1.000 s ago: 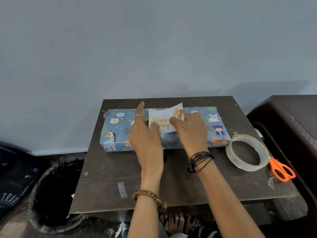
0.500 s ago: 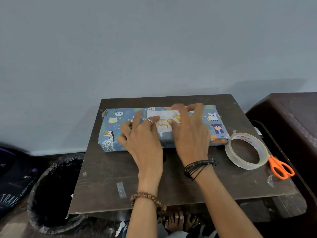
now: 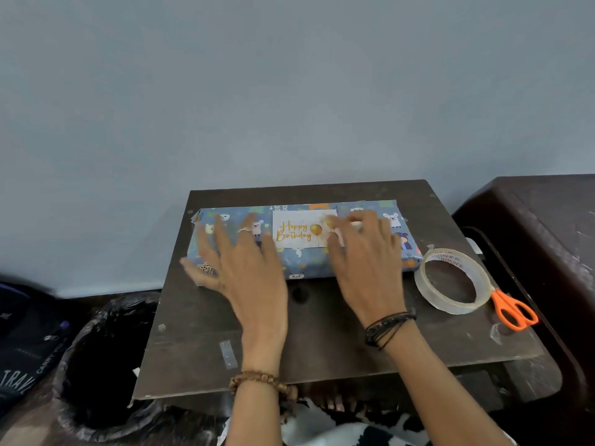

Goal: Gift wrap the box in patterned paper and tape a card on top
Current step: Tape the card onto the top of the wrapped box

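A dark bag (image 3: 22,346) with pale lettering lies at the far left on the floor, beside a bin lined with black plastic (image 3: 103,365) that stands against the left edge of a dark wooden table (image 3: 322,342). On the table's near left part a short strip of clear tape (image 3: 228,354) is stuck flat. Across the back of the table lies the wrapped box (image 3: 299,262), long and low, covered in blue paper printed with cartoon animals, among them bears, mice and a giraffe; the paper looks smooth and closed along the visible front face. The left hand (image 3: 244,268), blurred, with a ring on one finger and a beaded bracelet at the wrist, is spread wide over the box's left part, fingers straight and apart, holding nothing; whether it presses the paper cannot be told. At the middle of the box's top lies a white card (image 3: 301,229) reading "Happy Birthday" in gold script with gold balloons, flat and square to the box's edges. The right hand (image 3: 363,252), dark cords at its wrist, covers the card's right end with fingers loosely bent down onto it; no grip shows. Right of the box, just beside its corner, a roll of clear tape (image 3: 450,281) lies flat, and orange-handled scissors (image 3: 515,309) touch its right side. A dark brown cabinet (image 3: 547,220) stands at the far right.
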A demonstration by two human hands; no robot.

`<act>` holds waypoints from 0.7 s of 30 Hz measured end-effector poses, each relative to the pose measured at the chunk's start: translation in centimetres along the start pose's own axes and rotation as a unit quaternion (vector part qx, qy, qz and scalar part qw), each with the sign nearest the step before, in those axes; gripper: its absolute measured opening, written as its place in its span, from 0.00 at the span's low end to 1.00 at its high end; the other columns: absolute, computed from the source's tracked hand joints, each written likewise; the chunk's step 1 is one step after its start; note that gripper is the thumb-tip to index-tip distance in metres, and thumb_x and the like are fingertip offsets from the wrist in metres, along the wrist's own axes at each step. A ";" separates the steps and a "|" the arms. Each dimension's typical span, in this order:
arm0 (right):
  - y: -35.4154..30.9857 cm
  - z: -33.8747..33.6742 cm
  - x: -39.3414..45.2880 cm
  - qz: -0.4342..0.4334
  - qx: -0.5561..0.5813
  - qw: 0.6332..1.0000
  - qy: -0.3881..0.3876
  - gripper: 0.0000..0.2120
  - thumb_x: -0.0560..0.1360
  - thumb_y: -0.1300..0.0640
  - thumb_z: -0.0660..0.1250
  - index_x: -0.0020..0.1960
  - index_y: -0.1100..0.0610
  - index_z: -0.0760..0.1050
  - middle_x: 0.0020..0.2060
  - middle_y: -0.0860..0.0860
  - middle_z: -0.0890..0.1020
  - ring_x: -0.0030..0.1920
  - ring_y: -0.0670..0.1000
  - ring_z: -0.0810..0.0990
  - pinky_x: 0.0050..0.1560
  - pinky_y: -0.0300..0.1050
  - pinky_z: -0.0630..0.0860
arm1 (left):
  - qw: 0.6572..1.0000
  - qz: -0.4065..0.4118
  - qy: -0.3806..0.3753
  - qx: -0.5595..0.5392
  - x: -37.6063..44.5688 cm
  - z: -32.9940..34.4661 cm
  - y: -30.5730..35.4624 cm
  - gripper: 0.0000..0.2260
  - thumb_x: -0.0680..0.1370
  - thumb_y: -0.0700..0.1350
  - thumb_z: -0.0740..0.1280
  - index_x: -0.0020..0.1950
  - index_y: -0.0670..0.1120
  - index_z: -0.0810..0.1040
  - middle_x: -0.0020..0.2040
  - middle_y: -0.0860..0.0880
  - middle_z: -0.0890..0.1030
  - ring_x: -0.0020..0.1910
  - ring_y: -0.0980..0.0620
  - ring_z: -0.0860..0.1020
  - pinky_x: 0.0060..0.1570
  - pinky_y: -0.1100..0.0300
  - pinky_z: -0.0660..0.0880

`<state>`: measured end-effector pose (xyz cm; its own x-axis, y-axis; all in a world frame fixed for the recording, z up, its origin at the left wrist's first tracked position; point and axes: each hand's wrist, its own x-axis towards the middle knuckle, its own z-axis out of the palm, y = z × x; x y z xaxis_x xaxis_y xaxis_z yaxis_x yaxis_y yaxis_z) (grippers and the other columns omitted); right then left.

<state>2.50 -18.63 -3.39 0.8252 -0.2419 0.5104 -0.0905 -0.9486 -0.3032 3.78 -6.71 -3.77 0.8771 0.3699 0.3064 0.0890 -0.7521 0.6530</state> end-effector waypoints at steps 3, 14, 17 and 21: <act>3.1 -1.5 0.4 0.086 -0.039 0.995 0.016 0.17 0.75 0.50 0.61 0.59 0.57 0.77 0.52 0.58 0.78 0.52 0.61 0.76 0.52 0.54 0.71 | 0.996 -0.082 0.018 -0.003 0.8 -1.1 -1.6 0.22 0.77 0.50 0.64 0.69 0.46 0.67 0.75 0.43 0.57 0.75 0.45 0.48 0.69 0.40 0.40; 6.8 -2.4 1.8 0.219 0.069 0.972 -0.040 0.21 0.75 0.49 0.65 0.65 0.56 0.69 0.51 0.58 0.81 0.57 0.58 0.76 0.74 0.51 0.47 | 0.926 -0.185 -0.030 -0.327 2.9 -0.1 -2.4 0.23 0.71 0.39 0.71 0.63 0.48 0.68 0.61 0.45 0.72 0.55 0.52 0.74 0.51 0.67 0.72; 7.6 -1.8 2.9 0.219 0.106 0.970 -0.023 0.21 0.75 0.50 0.65 0.65 0.57 0.69 0.51 0.58 0.81 0.59 0.58 0.75 0.74 0.50 0.47 | 0.915 -0.148 -0.067 -0.370 3.2 0.7 -1.6 0.28 0.71 0.37 0.72 0.68 0.49 0.65 0.62 0.49 0.72 0.53 0.57 0.74 0.43 0.76 0.68; 7.8 -0.6 3.5 0.199 0.135 0.970 -0.027 0.19 0.76 0.51 0.64 0.64 0.58 0.68 0.53 0.57 0.81 0.58 0.58 0.75 0.74 0.54 0.52 | 0.906 -0.116 -0.092 -0.396 3.6 1.6 -2.0 0.27 0.69 0.38 0.74 0.63 0.55 0.68 0.64 0.49 0.71 0.57 0.58 0.75 0.51 0.72 0.70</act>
<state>4.38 -27.02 -3.44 0.7842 -0.5592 0.2687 -0.2643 -0.6930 -0.6707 7.53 -4.76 -5.11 0.9486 0.3154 0.0241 -0.0219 -0.0107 0.9997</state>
